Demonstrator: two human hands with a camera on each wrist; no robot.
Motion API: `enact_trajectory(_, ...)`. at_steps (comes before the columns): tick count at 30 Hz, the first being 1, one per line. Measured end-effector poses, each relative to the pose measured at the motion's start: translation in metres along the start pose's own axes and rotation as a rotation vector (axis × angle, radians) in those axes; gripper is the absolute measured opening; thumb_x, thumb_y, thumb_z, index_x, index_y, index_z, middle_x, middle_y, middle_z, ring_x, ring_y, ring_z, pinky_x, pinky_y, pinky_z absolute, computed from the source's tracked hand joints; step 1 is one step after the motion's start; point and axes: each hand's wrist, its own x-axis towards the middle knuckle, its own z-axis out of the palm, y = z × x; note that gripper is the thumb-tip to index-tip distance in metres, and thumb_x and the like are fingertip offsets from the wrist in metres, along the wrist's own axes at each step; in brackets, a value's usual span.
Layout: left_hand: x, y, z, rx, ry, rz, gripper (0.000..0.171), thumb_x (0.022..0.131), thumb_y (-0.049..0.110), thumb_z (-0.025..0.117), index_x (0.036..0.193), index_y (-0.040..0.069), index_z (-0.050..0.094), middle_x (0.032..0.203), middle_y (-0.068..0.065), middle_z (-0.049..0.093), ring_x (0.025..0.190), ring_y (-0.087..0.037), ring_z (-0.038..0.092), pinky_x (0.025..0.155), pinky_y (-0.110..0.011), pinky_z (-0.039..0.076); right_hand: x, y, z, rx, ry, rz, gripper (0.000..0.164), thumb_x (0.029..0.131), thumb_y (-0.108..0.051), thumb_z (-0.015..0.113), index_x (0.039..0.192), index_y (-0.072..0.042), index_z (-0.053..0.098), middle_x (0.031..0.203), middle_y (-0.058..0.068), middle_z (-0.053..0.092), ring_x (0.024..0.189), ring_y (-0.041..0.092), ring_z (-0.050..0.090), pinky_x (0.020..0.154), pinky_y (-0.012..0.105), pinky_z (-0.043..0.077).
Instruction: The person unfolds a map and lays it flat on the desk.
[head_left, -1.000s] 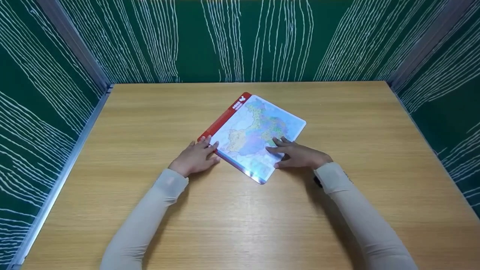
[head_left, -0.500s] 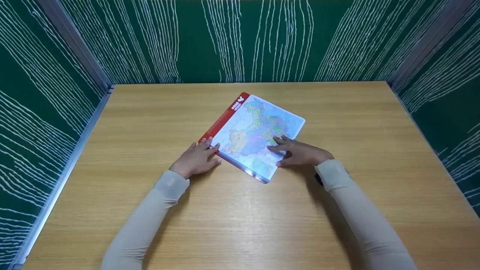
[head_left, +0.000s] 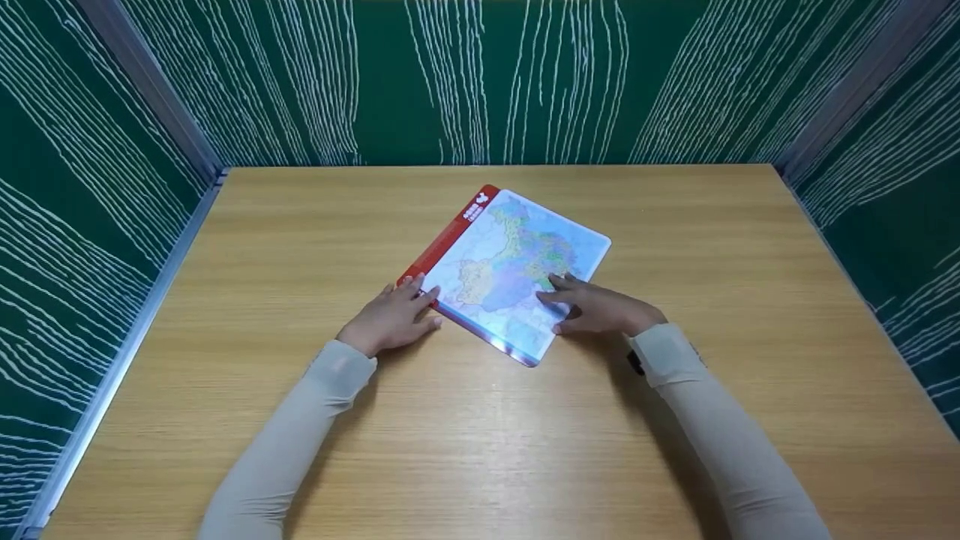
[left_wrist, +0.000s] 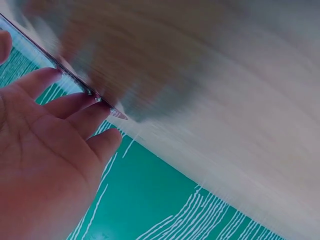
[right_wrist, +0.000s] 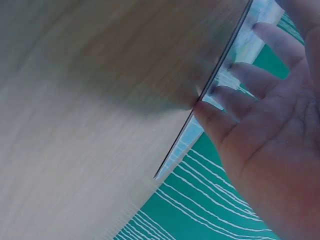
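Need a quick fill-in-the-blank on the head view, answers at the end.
1. The map has a solid ____ band along its upper-left side.
2. The right hand is at the map's lower-right side, while the ____ hand is at the band's lower end.
3. The wall behind the table is green with ____ lines.

Missing words: red; left; white.
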Motion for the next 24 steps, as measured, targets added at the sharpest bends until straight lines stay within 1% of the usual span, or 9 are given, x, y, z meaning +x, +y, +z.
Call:
enact_trajectory(7, -0.001, -0.002, -0.004, -0.004, 0.033, 0.024, 0.066, 0.096, 0.05, 0.047, 0.153, 0.025, 0.025, 0.162, -0.005, 0.013, 0.15, -0.024, 0.011, 0.122, -0.048, 0.005, -0.005, -0.004, 0.005, -0.048, 0.049, -0.078, 0.065, 0.095, -0.029, 0.06, 0.151, -0.016, 0.03, 0.161, 0.015, 0.014, 0.148, 0.038, 0.011, 0.117, 0.053, 0.019)
enact_trajectory(11, 0.001, -0.006, -0.009, -0.004, 0.054, 0.042, 0.066, 0.097, 0.049, 0.046, 0.153, 0.024, 0.024, 0.162, -0.003, 0.014, 0.151, -0.022, 0.011, 0.122, -0.048, 0.005, -0.009, -0.011, 0.009, -0.076, 0.084, -0.065, 0.065, 0.097, -0.03, 0.056, 0.152, -0.013, 0.027, 0.16, 0.017, 0.016, 0.148, 0.036, 0.015, 0.116, 0.051, 0.023)
enact_trajectory(15, 0.005, -0.011, -0.013, -0.011, 0.076, 0.061, 0.064, 0.098, 0.047, 0.044, 0.154, 0.021, 0.023, 0.162, -0.004, 0.015, 0.15, -0.022, 0.012, 0.122, -0.046, 0.007, -0.013, -0.018, 0.015, -0.045, 0.106, -0.06, 0.067, 0.099, -0.032, 0.053, 0.154, -0.01, 0.021, 0.16, 0.018, 0.013, 0.148, 0.036, 0.013, 0.117, 0.052, 0.022)
enact_trajectory(19, 0.01, -0.017, -0.016, -0.029, 0.079, 0.056, 0.064, 0.099, 0.045, 0.044, 0.154, 0.021, 0.022, 0.162, -0.002, 0.016, 0.15, -0.022, 0.013, 0.122, -0.045, 0.007, -0.018, -0.025, 0.022, -0.004, 0.117, -0.077, 0.069, 0.1, -0.033, 0.051, 0.154, -0.007, 0.018, 0.16, 0.02, 0.01, 0.148, 0.037, 0.011, 0.117, 0.053, 0.021)
enact_trajectory(24, 0.018, -0.024, -0.018, -0.049, 0.07, 0.029, 0.065, 0.099, 0.046, 0.043, 0.154, 0.022, 0.02, 0.162, 0.0, 0.014, 0.151, -0.022, 0.011, 0.122, -0.045, 0.005, -0.023, -0.034, 0.031, 0.0, 0.136, -0.056, 0.071, 0.099, -0.038, 0.05, 0.154, -0.007, 0.016, 0.16, 0.021, 0.009, 0.148, 0.038, 0.012, 0.116, 0.053, 0.023)
